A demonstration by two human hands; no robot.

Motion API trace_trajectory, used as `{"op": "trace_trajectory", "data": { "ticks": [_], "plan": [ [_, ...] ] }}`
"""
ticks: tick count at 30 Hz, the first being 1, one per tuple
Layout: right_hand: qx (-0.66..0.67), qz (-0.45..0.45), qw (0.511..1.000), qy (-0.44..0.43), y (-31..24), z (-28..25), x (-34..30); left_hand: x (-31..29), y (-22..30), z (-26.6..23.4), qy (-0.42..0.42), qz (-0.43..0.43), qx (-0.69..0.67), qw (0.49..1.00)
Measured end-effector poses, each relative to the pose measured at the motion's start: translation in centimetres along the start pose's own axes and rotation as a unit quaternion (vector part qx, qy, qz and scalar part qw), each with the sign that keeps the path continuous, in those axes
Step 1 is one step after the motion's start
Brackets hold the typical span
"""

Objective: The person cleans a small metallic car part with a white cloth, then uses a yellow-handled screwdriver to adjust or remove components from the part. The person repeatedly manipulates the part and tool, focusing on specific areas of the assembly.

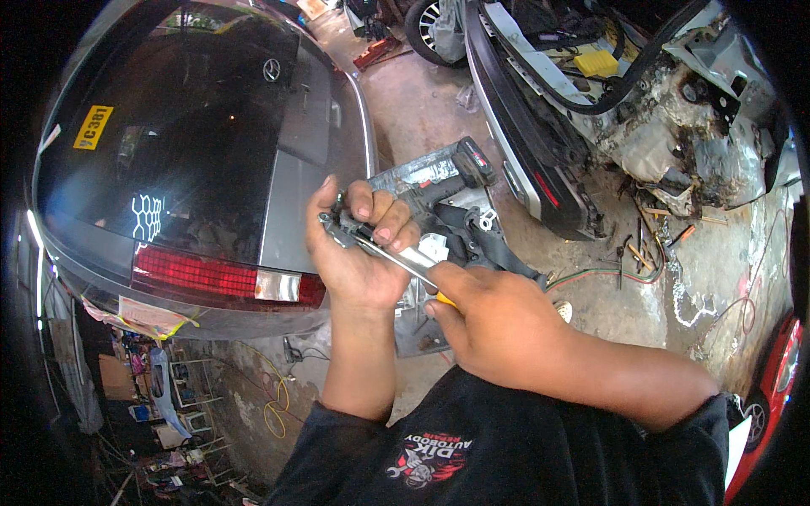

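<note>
Between the left hand's fingers (pixel 375 221), clenched around it, sits a small grey metal car part (pixel 339 229); the right hand (pixel 489 325) grips a screwdriver (pixel 405 261), tip meeting that part. Beyond the fingers: grey hatchback (pixel 211 126), dismantled bumper (pixel 523 143), concrete floor (pixel 422 110).

Silver car (pixel 312 169) with red tail light (pixel 198 274); yellow-handled screwdriver (pixel 405 261); black sleeve (pixel 506 447)

Bright smooth metal screwdriver shaft (pixel 395 255), yellow plastic handle. Matt grey plastic car part (pixel 460 221). Glossy car window (pixel 181 135), rough stained concrete floor (pixel 422 110).
</note>
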State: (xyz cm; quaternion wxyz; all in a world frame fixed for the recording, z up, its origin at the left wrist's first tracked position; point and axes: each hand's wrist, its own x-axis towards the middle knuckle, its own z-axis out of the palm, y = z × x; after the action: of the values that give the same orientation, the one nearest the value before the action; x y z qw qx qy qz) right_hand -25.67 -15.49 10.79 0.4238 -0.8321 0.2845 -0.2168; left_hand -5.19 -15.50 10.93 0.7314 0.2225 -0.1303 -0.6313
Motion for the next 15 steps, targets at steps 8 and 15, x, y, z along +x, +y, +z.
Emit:
{"op": "trace_trajectory", "data": {
  "ticks": [8, 15],
  "plan": [
    [0.2, 0.026, 0.979, -0.034, 0.9, 0.1, 0.8, 0.3, 0.1, 0.2, 0.002, 0.038, 0.006, 0.999],
    [0.339, 0.117, 0.922, -0.145, 0.7, -1.6, 2.3, 1.1, -2.2, 1.3, 0.039, 0.118, 0.107, 0.986]
  ]
}}
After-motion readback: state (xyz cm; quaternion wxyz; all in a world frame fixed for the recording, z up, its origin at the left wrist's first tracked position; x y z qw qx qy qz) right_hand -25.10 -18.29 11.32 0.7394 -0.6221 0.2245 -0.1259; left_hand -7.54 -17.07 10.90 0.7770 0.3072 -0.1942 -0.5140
